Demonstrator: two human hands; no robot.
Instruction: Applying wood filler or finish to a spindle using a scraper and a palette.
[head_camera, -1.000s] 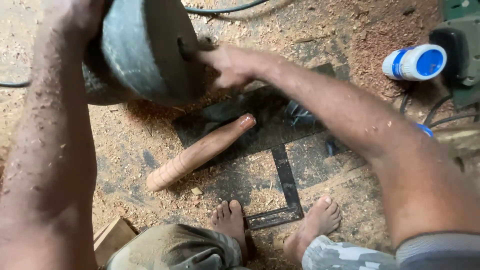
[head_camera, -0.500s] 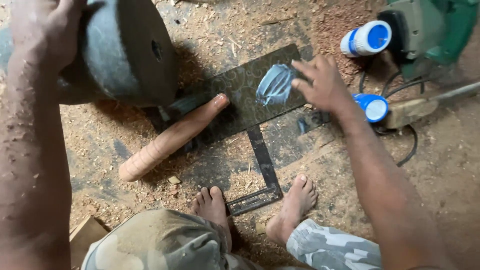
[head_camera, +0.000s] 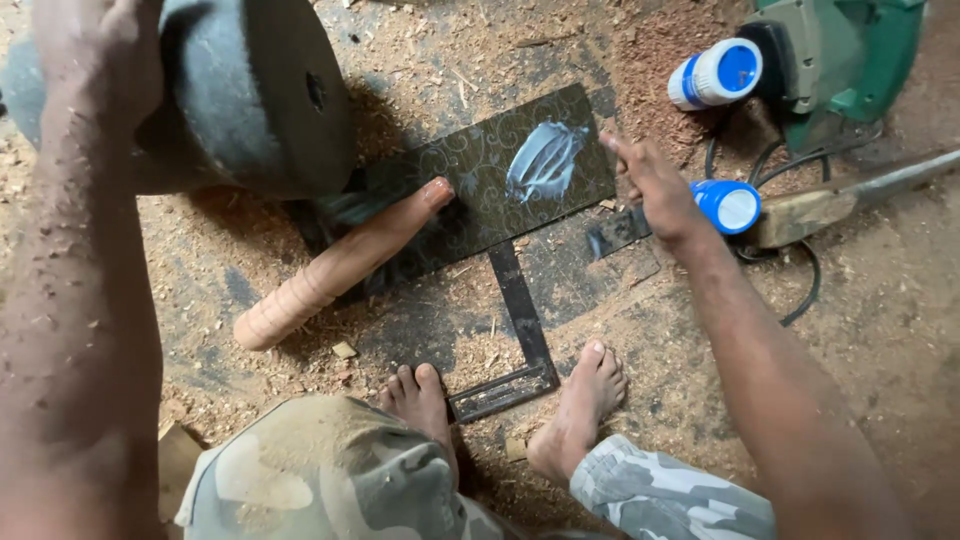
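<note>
A heavy grey wooden disc is gripped at upper left by the clenched left hand, while the right hand's released fingers are held beside the white-smeared dark patterned tile on the sawdust floor.

A heavy grey round disc with a dark centre hole is held tilted in the left grip. Just left of the right grip's fingertips, a dark patterned tile lies flat, smeared with white paste.
</note>
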